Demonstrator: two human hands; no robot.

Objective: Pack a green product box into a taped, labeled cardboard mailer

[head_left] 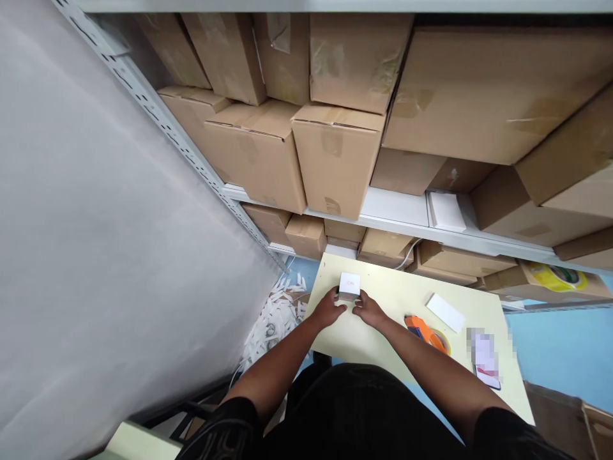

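Observation:
A small white box [349, 283] with faint reddish print on its top stands at the left part of the pale table [373, 338]. My left hand [328, 308] grips its left side, fingers closed around the lower edge. On the other side, my right hand [370, 310] holds the right edge the same way. Both thumbs lie at the near side, apart from each other. The fingertips behind the box are hidden.
An orange tape dispenser [426, 333], a flat white box [445, 312] and a phone [486, 361] lie on the table's right. Shelves with cardboard boxes [335, 153] stand beyond. Yellow tape [558, 278] rests at far right. Paper scraps [275, 319] cover the floor at left, near a grey wall [119, 255].

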